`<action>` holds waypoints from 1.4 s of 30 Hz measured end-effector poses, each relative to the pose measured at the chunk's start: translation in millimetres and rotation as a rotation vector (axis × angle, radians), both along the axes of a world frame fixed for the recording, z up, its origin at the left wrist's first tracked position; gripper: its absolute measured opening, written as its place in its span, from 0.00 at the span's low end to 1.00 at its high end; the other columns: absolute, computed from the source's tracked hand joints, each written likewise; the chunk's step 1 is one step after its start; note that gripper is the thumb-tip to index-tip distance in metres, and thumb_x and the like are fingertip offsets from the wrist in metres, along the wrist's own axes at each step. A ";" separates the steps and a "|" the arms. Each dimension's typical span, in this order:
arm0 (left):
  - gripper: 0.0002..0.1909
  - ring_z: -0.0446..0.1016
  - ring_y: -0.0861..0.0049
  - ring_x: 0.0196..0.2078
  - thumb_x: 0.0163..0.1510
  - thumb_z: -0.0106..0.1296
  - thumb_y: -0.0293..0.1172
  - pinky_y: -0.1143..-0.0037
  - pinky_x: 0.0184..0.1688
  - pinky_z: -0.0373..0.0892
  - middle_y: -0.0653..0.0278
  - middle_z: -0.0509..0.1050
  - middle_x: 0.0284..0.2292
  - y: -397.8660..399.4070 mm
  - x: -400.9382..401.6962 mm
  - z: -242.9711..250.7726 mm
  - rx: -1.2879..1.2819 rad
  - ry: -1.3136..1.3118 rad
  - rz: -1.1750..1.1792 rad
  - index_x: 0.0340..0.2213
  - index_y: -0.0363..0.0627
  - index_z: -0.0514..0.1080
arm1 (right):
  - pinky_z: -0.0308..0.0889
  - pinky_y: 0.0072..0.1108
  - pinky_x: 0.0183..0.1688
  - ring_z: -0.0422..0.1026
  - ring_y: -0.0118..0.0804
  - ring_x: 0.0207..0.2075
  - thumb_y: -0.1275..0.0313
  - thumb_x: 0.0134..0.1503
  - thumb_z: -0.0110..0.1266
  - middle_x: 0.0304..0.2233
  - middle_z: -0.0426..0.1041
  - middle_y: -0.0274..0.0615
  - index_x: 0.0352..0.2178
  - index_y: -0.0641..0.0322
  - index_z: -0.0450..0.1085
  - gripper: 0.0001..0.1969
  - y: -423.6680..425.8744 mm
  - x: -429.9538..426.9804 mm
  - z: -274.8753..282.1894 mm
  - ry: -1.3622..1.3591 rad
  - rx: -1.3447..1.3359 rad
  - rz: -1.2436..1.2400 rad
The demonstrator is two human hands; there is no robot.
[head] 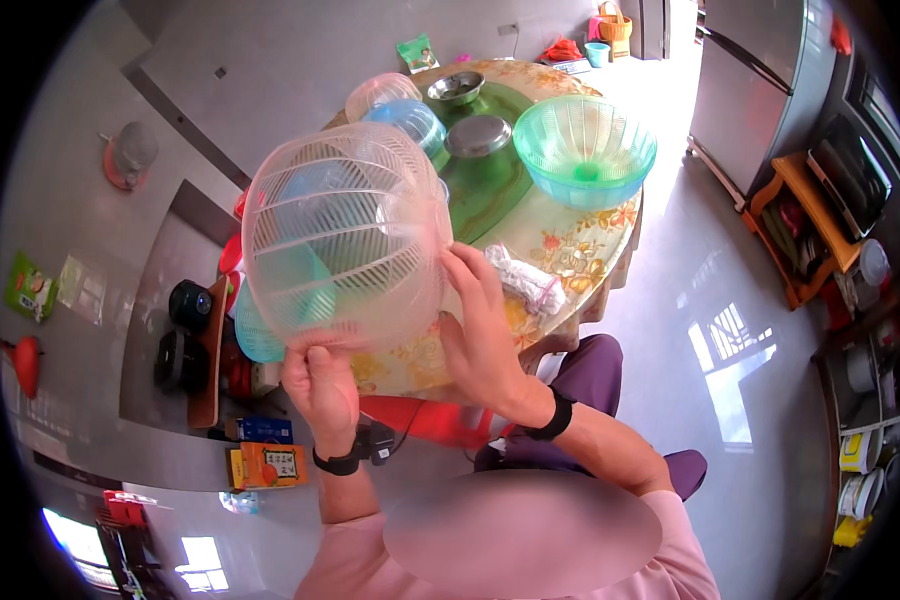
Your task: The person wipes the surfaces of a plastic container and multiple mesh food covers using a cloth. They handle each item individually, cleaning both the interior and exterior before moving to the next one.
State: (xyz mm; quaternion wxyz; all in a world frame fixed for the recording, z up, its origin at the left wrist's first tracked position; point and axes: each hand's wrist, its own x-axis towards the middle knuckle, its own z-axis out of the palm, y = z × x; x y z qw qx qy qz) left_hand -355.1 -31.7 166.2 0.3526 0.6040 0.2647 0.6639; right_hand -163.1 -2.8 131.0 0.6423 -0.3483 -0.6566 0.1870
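Observation:
My left hand point(322, 386) grips the rim of a translucent pink plastic colander point(345, 240), which is tilted up on its side above the round table. With fingers spread, my right hand point(480, 330) rests its fingertips against the colander's base. Behind it are a blue slotted plastic basket point(409, 120) and a paler pink one point(382, 94). A teal basket point(251, 322) shows at the table's left side. Green and blue plastic baskets point(585, 161) are nested at the right. Near my right hand lies a white bundle in clear plastic point(529, 281).
The table has a floral cover point(600, 247) and a green turntable point(487, 180) bearing a metal bowl point(457, 88) and a round metal lid or dish point(478, 136). A refrigerator point(750, 97) and an orange wooden stand point(817, 217) are at right. Boxes point(270, 465) stand at lower left.

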 end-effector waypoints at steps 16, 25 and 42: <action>0.14 0.78 0.70 0.37 0.52 0.58 0.17 0.71 0.43 0.73 0.58 0.79 0.33 -42.4 -68.4 29.0 0.115 0.556 0.728 0.42 0.35 0.71 | 0.67 0.31 0.53 0.69 0.47 0.52 0.83 0.51 0.49 0.54 0.65 0.51 0.62 0.64 0.55 0.34 31.7 -84.0 17.6 0.182 -0.337 0.752; 0.19 0.73 0.60 0.39 0.52 0.58 0.20 0.67 0.44 0.70 0.59 0.78 0.36 -31.9 -125.1 73.5 0.054 1.202 0.815 0.46 0.43 0.74 | 0.70 0.23 0.44 0.72 0.31 0.42 0.80 0.56 0.46 0.50 0.67 0.41 0.58 0.59 0.57 0.27 67.6 -187.5 19.8 0.353 -0.778 1.303; 0.21 0.76 0.60 0.37 0.53 0.52 0.20 0.68 0.42 0.70 0.53 0.78 0.32 25.1 -183.4 55.5 -0.239 1.217 0.514 0.50 0.43 0.72 | 0.71 0.24 0.44 0.75 0.33 0.37 0.77 0.60 0.46 0.42 0.73 0.45 0.62 0.68 0.54 0.28 67.6 -163.3 -19.7 0.354 -0.988 0.985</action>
